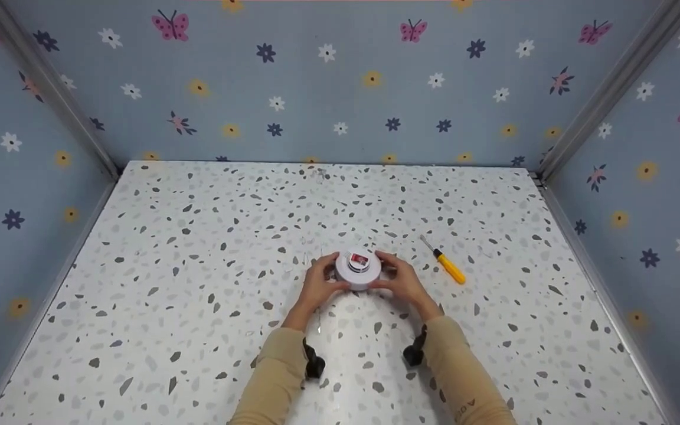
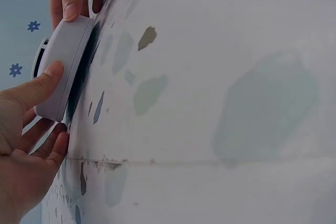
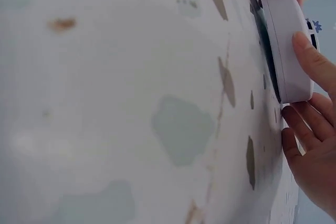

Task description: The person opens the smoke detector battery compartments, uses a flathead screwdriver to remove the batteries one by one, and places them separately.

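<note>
A round white smoke detector (image 1: 349, 280) with a raised cap and a red label on top is low over the speckled table, between both hands. My left hand (image 1: 318, 281) holds its left side, and my right hand (image 1: 404, 282) holds the right side. In the left wrist view the left thumb presses the white side wall of the detector (image 2: 65, 59), with fingers tucked at its lower edge. The right wrist view shows the right thumb on the detector's wall (image 3: 285, 45) in the same way. Its underside is mostly hidden.
A screwdriver (image 1: 450, 269) with a yellow handle lies on the table to the right of the right hand, its tip pointing away. Blue panels (image 1: 328, 88) with flowers and butterflies stand along the back and both sides of the speckled tabletop (image 1: 198, 248).
</note>
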The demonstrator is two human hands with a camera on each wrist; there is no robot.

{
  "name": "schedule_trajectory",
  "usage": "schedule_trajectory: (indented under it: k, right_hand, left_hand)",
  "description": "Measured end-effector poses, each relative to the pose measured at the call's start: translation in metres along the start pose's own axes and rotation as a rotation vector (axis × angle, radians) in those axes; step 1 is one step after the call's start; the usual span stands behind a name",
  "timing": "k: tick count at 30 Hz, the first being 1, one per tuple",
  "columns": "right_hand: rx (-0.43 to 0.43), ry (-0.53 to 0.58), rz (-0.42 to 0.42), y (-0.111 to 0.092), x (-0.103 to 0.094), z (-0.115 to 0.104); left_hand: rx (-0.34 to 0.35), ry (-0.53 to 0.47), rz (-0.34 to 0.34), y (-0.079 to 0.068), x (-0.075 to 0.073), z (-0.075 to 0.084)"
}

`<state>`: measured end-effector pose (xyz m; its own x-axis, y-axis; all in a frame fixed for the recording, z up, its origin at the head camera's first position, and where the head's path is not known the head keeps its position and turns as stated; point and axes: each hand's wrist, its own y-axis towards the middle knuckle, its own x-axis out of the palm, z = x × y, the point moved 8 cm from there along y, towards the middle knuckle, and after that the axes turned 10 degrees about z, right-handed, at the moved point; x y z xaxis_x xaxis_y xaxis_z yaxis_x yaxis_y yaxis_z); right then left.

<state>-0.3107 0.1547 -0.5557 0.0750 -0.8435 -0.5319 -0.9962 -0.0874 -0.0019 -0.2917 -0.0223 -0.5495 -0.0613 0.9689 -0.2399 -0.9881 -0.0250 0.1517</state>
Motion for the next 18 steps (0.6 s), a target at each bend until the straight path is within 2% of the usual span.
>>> schedule_trajectory:
  k: [8,14,18]
  right_hand:
    - [-0.002,0.047,-0.037,-0.005,-0.002,-0.003]
    - [-0.039,0.113,-0.025,-0.007,-0.007,-0.007]
    - [-0.084,0.152,-0.013,-0.011,-0.010,-0.012]
  left_hand:
    - [-0.031,-0.106,-0.015,-0.004,-0.001,0.005]
    - [-0.029,-0.070,-0.009,-0.007,-0.001,0.008]
    - [-0.039,-0.093,-0.006,-0.008,-0.001,0.009]
